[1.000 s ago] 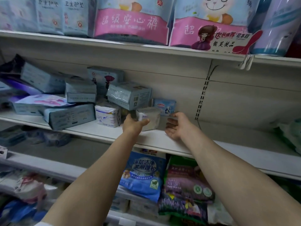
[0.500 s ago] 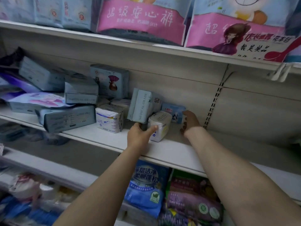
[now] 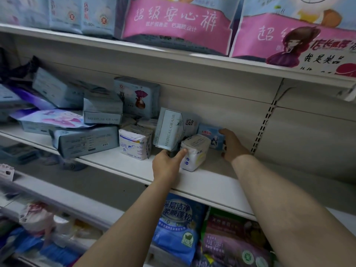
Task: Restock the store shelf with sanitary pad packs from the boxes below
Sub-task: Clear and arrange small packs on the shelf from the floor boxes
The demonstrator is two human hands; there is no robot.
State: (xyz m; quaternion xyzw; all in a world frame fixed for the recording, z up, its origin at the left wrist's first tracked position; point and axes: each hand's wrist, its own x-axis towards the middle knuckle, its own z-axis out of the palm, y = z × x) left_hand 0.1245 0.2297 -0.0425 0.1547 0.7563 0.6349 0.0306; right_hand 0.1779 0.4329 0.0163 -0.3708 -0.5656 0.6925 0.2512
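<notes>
Two hands are at work on the shelf (image 3: pixel 202 182): your left hand (image 3: pixel 167 165) pinches the white pack (image 3: pixel 194 151) with its thumb on the near corner, your right hand (image 3: pixel 232 145) curls around the small blue pack (image 3: pixel 209 134) just beyond, so square both upright against the leaning grey box (image 3: pixel 169 128).
</notes>
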